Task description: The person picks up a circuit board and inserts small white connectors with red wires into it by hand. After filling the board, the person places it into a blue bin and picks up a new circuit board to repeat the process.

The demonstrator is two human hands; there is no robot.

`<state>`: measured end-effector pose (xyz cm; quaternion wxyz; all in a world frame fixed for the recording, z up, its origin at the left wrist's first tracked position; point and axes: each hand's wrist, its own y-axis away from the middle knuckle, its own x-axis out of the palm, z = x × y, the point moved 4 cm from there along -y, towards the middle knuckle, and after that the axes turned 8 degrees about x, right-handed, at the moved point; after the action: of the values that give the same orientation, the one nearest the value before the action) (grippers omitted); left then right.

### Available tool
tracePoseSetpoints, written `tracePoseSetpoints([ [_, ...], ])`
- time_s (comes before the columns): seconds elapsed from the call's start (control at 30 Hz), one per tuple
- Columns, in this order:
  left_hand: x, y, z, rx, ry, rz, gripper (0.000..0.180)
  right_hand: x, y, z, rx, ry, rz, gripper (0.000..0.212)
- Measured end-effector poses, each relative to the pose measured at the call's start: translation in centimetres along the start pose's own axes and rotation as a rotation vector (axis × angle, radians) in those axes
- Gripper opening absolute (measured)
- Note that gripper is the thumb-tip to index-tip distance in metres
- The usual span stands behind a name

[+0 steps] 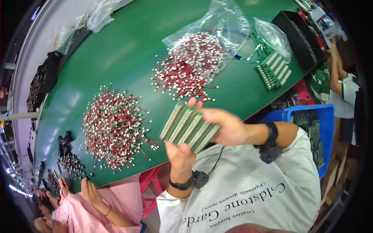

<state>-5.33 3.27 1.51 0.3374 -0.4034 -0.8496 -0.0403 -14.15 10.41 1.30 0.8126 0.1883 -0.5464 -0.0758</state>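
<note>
The left hand (pixel 180 157) and right hand (pixel 230 127) have their fingers clamped on one stack of circuit-board panels (pixel 188 126) over the green table's (pixel 128 50) near edge; some fingertips are hidden. Two large heaps of red connector leads (pixel 114 130) show, one partly covered by a clear plastic bag (pixel 232 23). One blue bin (pixel 329 128) contains more boards (pixel 316 134), uncountable here.

Pink stool (pixel 157 181) beside pink-clad co-worker (pixel 122 196)

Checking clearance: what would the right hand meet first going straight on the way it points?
Beyond the held boards, the right hand would probably meet the red-wired pile partly under clear plastic, though depth is unclear.
</note>
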Motion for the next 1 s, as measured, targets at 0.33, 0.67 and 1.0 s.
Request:
tracePoseSetpoints([
  [0.33, -7.4, 2.3, -4.9, 0.122, 0.052, -0.34, 0.062, 3.1, -11.4, 8.9, -0.92, 2.085, -0.141, 0.007],
  [0.67, -8.3, 1.5, -4.6, 0.076, 0.455, -0.289, 0.075, 4.4, -13.6, 9.6, -1.082, 2.202, 0.021, 0.01],
  [1.0, -6.7, 1.0, -4.2, 0.099, 0.219, -0.29, 0.09, 7.0, -8.6, 6.5, -0.608, 1.485, 0.029, 0.011],
])
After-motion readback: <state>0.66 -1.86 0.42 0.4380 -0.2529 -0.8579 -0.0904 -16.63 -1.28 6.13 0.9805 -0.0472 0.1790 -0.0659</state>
